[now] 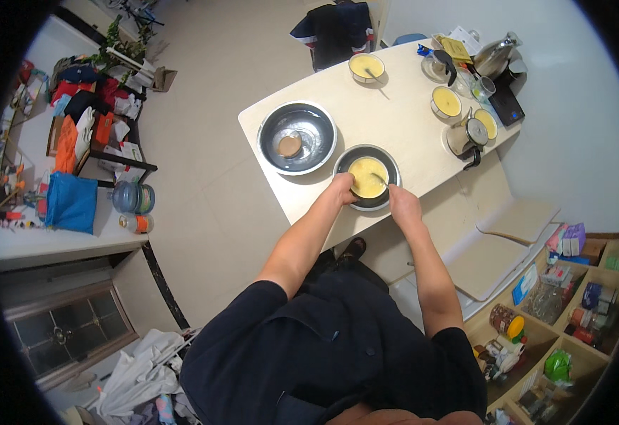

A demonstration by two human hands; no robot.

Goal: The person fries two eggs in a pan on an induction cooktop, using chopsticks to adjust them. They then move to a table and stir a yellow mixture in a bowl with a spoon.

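Note:
My left hand (344, 188) grips the left rim of a bowl of yellow food (368, 172), which sits inside a dark-lined metal basin (396, 169) near the table's front edge. In my right hand (405, 203) is the handle of a metal spoon (379, 179), whose tip is in the yellow food. To the left stands a larger metal basin (321, 111) holding clear liquid and a small round brown item (289, 145). At the table's far side is another bowl of yellow food (366, 67) with a spoon in it.
On the right of the table (405, 122) stand two more bowls of yellow food (446, 102) (486, 123), a metal pot with a dark handle (466, 137), a glass pot (436, 67) and a steel jug (495, 55). A garment-draped chair (341, 29) stands beyond the far edge.

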